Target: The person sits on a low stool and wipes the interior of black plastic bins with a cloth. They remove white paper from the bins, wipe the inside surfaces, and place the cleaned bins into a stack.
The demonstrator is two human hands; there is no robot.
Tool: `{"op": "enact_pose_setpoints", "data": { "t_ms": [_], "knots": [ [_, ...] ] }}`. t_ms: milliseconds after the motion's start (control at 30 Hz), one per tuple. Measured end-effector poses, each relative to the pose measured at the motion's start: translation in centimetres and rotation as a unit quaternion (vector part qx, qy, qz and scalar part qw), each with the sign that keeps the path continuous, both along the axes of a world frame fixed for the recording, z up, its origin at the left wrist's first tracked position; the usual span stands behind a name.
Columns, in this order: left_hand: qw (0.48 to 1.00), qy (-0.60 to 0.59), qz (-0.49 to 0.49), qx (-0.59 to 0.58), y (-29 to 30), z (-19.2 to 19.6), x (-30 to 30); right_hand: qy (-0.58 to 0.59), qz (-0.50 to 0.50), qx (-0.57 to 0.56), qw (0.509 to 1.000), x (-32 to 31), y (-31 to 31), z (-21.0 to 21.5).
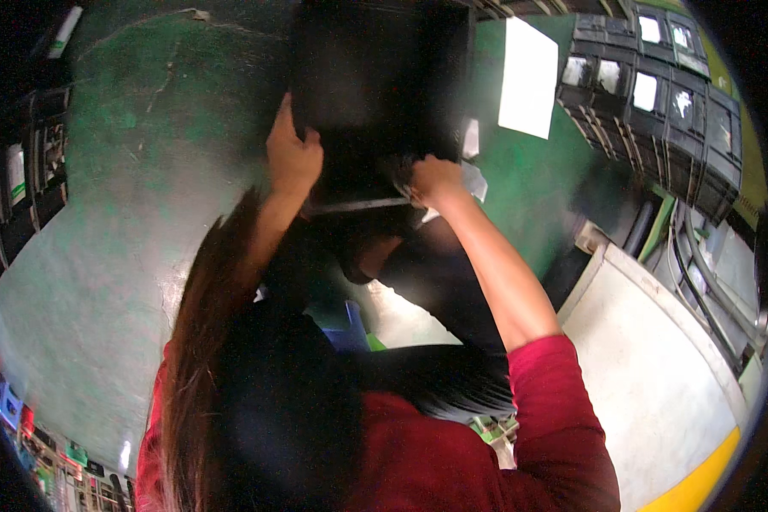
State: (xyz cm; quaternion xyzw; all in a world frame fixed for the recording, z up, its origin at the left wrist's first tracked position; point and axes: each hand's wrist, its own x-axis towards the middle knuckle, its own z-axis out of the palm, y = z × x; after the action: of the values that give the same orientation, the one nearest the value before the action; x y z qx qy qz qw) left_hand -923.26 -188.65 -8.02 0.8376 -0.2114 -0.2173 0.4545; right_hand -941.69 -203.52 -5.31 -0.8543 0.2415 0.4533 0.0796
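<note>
A large black crate [375, 94] is in front of me, its inside too dark to make out. My left hand [294, 160] grips its left side, index finger stretched along the edge and thumb toward the inside. At the crate's near right corner, my right hand [438, 182] is closed in a fist. Something dark and blurred shows beside its fingers, and I cannot tell what it holds. A crumpled white piece [476, 183], perhaps paper or plastic film, lies against that hand. The crate's near rim [358, 205] shows as a pale line.
Black crates with white labels [648, 94] stand stacked at the far right. A white sheet [527, 77] lies on the worn green floor [145, 128]. To my right is a white panel [640, 341] with a yellow edge. Dark racks [34, 162] line the left. Something blue [346, 328] is below me.
</note>
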Motion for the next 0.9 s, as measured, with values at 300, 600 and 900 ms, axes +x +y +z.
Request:
{"op": "enact_pose_setpoints", "data": {
  "t_ms": [300,600,900],
  "knots": [
    [0.988,0.069,0.006,-0.139,0.6,-1.9,1.8,-0.466,-0.327,-0.058,0.82,6.4,7.6,3.2],
    [0.837,0.497,-0.005,-0.227,1.8,-2.3,5.0,-0.558,-0.147,-0.078,0.813,20.3,4.5,0.6],
    [0.969,0.209,-0.016,-0.13,-0.4,-0.6,4.8,-0.615,-0.042,-0.168,0.769,27.0,-1.5,-0.8]
  ]
}}
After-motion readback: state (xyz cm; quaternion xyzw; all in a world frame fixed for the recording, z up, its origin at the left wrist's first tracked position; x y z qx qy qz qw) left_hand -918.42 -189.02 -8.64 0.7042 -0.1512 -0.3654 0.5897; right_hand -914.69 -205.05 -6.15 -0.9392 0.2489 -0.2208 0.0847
